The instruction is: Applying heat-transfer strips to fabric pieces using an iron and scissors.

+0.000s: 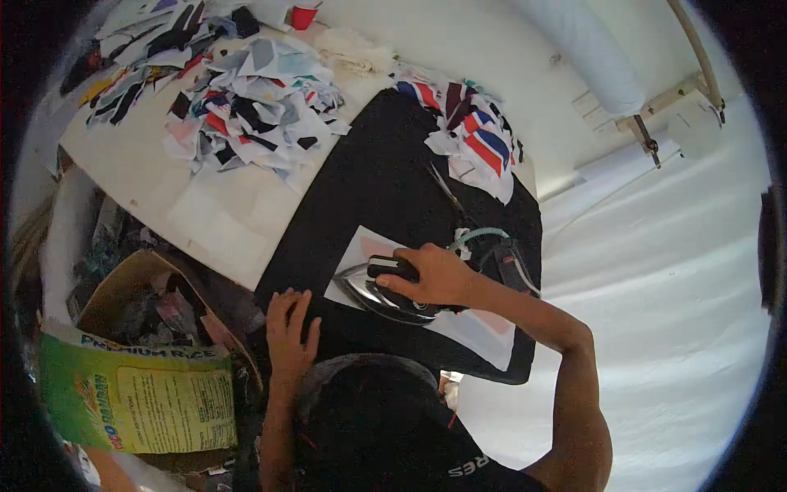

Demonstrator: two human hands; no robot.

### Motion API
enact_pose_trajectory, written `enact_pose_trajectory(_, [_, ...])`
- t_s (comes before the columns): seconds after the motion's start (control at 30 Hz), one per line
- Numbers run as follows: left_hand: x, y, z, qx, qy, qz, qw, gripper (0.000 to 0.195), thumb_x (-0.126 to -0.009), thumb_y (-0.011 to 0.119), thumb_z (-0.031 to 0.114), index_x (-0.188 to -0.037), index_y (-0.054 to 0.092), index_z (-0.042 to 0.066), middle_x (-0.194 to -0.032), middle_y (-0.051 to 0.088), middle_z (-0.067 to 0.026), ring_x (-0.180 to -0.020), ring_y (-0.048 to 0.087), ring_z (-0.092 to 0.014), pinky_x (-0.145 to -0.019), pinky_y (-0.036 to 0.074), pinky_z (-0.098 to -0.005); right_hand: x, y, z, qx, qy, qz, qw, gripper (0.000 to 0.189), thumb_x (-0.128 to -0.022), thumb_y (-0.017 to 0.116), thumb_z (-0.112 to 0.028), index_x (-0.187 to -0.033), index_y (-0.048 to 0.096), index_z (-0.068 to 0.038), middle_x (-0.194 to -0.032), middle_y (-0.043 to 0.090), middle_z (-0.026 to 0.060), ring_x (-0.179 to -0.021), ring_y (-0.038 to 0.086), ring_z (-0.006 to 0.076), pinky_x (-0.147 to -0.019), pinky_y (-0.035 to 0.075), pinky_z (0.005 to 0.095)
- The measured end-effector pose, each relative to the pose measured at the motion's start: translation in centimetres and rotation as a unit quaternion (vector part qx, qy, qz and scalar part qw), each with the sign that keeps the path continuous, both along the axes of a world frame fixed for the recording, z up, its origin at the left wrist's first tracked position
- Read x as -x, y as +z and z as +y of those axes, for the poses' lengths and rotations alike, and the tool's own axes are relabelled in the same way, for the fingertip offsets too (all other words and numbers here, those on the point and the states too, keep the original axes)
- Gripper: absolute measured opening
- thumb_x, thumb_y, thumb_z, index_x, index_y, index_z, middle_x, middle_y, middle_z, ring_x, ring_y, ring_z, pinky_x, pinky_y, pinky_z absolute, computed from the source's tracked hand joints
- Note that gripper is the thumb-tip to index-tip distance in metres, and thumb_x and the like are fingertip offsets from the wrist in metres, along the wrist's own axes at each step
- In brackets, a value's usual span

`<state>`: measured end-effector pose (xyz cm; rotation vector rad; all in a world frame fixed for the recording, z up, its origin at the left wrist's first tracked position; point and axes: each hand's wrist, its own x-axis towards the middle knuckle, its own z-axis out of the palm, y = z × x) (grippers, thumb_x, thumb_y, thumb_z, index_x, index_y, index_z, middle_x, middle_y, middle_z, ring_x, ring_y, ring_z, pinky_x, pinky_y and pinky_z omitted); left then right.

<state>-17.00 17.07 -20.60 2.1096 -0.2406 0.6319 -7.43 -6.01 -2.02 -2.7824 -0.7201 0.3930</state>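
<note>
My right hand (444, 275) is closed around the black handle of an electric clothes iron (384, 302). The iron's polished metal body lies on a white sheet (482, 335), and its tip points left. Faint reddish and bluish shapes show on that sheet; cloth or paper, I cannot tell which. Beneath it spreads a black cloth (344, 203) covering part of the table. My left hand (290, 335) rests on the black cloth's near left edge, fingers apart and holding nothing. The iron hides the middle of the sheet.
Fabric scraps (258, 104) are heaped on the pale table (215, 209). Striped red, white and blue pieces (486, 147) lie at the far right, near scissors (446, 187). A cord (482, 232) trails behind the iron. Left below stands a green printed sack (141, 393) beside an opened carton (117, 283).
</note>
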Motion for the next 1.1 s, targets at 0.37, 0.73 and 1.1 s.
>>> enact_pose_trajectory(0.37, [-0.4, -0.4, -0.6, -0.192, -0.002, 0.007, 0.981, 0.039, -0.100, 0.051, 0.042, -0.135, 0.059, 0.028, -0.137, 0.047, -0.0142, -0.127, 0.044, -0.034, -0.107, 0.033, -0.0543, 0.0, -0.2, 0.1, 0.015, -0.033, 0.082, 0.996, 0.061, -0.090, 0.058, -0.059, -0.102, 0.067, 0.000, -0.070, 0.067, 0.0208, -0.066, 0.068, 0.0377, -0.063, 0.056, 0.0449])
enact_pose_trajectory(0.73, [-0.6, -1.6, -0.1, -0.168, -0.030, 0.030, 0.985, 0.039, -0.097, 0.054, 0.043, -0.134, 0.060, 0.032, -0.144, 0.042, -0.0134, -0.135, 0.037, -0.035, -0.112, 0.026, -0.0554, -0.8, -0.4, -0.7, 0.043, -0.072, 0.014, 0.996, 0.061, -0.090, 0.061, -0.056, -0.111, 0.066, 0.001, -0.075, 0.065, 0.0230, -0.071, 0.068, 0.0333, -0.066, 0.053, 0.0416])
enact_pose_trajectory(1.1, [-0.2, -1.6, -0.1, -0.167, -0.030, 0.029, 0.985, 0.038, -0.098, 0.054, 0.042, -0.134, 0.060, 0.031, -0.146, 0.042, -0.0125, -0.135, 0.039, -0.034, -0.111, 0.028, -0.0550, -2.1, -1.2, -2.4, 0.033, -0.097, 0.020, 0.995, 0.067, -0.091, 0.056, -0.059, -0.108, 0.066, 0.005, -0.075, 0.068, 0.0227, -0.075, 0.070, 0.0365, -0.070, 0.056, 0.0447])
